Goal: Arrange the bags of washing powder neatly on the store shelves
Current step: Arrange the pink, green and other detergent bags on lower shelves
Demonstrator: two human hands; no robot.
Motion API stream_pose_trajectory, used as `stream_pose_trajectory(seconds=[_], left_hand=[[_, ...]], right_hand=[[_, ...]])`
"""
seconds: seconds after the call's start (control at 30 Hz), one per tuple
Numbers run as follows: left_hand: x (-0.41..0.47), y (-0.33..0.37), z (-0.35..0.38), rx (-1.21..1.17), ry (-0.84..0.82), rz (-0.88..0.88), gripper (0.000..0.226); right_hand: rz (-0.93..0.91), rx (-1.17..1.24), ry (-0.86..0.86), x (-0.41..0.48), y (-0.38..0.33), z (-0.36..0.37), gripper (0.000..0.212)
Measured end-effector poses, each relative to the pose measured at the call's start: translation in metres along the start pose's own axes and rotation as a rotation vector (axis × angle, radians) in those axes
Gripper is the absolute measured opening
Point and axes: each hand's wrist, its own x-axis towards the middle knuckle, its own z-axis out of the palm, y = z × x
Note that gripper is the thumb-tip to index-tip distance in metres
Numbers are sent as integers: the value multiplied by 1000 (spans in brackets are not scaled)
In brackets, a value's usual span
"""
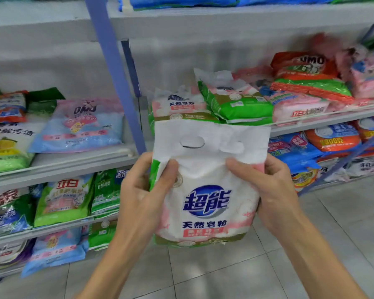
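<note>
White washing powder bag (205, 190) gripped upright by left hand (147, 190) and right hand (270, 190), before stocked shelves (311, 124).

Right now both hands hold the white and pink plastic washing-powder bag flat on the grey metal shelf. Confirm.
Wrong: the head view shows the left hand and right hand holding the white and pink plastic washing-powder bag in mid-air, in front of the grey metal shelf.

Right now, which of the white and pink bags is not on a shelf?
The front bag, gripped by the left hand and right hand; the matching bag behind lies on the shelf.
</note>
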Motion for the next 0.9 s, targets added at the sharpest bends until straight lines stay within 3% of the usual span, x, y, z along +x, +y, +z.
stream_pose_trajectory(seconds=[0.03, 0.2, 0.33, 0.43, 0.63, 0.73, 0.83, 0.9], left_hand=[[-1, 2, 8, 16, 4, 10, 3], [4, -8, 31, -58, 161, -78, 30], [2, -10, 38, -3, 64, 19, 26], [0, -8, 54, 43, 105, 55, 26], [9, -1, 77, -53, 181, 14, 28], [11, 0, 79, -119, 176, -25, 37], [14, 6, 86, -279, 168, -155, 35], [18, 12, 93, -388, 117, -258, 33]], right_hand=[[-4, 32, 16, 1, 0, -8, 22], [-9, -35, -10, 0, -7, -23, 32], [-101, -53, 90, 5, -7, -38, 27], [-170, -55, 158, 7, 2, -49, 44], [-200, -55, 122, 19, 3, -68, 41], [-85, -115, -54, 18, 4, -84, 43], [201, -257, -245, 3, 23, -90, 68], [277, -217, -254, -2, 36, -88, 82]])
